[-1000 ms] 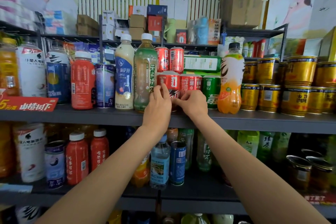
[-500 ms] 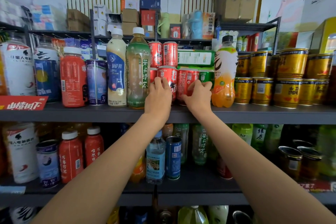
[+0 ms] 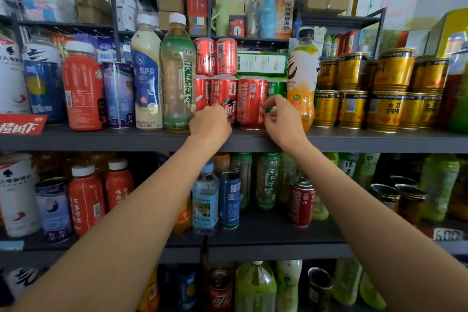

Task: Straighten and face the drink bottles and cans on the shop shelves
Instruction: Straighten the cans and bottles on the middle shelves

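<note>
1. Head view: both hands are at the red cans on the upper shelf (image 3: 354, 140), in the gap between the green tea bottle (image 3: 178, 76) and the orange bottle (image 3: 302, 78).
2. Left hand (image 3: 210, 123): fingers curled against the base of the cola can (image 3: 224, 99), the second red can right of the tea bottle. Knuckles face the camera and hide the fingertips, so I cannot tell whether it really grips the can.
3. Right hand (image 3: 282, 123): thumb and fingers part-curled, held apart, nothing between them. Fingertips sit just beside the right edge of the big red can (image 3: 252, 104), in front of the green can (image 3: 276, 94).
4. Big red can stands upright, touching the cola can on its left; barcode side faces out.
5. Two more red cans (image 3: 215, 57) are stacked on top, next to the tea bottle's neck. A green carton (image 3: 262, 63) lies flat to their right.
6. Gold cans (image 3: 379, 88) are stacked two high right of the orange bottle.
</note>
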Demonstrator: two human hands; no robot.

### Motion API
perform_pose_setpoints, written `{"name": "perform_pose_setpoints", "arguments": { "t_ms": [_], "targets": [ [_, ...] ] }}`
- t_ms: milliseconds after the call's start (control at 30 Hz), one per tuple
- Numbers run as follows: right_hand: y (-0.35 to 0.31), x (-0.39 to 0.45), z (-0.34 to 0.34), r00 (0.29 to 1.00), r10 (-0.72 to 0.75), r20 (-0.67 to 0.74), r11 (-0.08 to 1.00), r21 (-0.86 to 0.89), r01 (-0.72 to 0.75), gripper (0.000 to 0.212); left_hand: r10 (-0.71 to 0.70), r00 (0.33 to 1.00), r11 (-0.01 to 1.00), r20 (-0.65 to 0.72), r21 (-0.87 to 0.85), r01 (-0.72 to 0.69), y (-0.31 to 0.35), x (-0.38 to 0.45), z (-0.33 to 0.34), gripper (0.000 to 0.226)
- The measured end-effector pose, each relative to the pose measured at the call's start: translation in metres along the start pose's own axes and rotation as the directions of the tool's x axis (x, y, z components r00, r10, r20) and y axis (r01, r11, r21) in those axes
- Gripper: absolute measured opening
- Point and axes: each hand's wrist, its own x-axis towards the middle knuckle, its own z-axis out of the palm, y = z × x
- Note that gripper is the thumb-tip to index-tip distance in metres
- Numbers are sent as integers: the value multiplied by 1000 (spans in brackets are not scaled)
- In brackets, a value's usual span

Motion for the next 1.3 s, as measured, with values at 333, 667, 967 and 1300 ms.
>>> {"name": "perform_pose_setpoints", "arguments": {
  "t_ms": [333,667,967,1300],
  "targets": [
    [108,-130,9,967,191,-168,969,-123,-213,16,741,649,646,-170,-84,-759,53,-97,102,31],
    [142,-116,56,859,512,28,857,-91,-508,73,444,838,895,318,-192,-402,36,-94,145,57],
    [94,-144,33,987,153,-52,985,94,-148,55,413,676,835,610,-550,-15,20,-91,119,73],
    [-56,-49,-47,970,-154,-186,778,583,235,79,429,863,524,265,-852,1,6,-41,-67,51]
  ]
}}
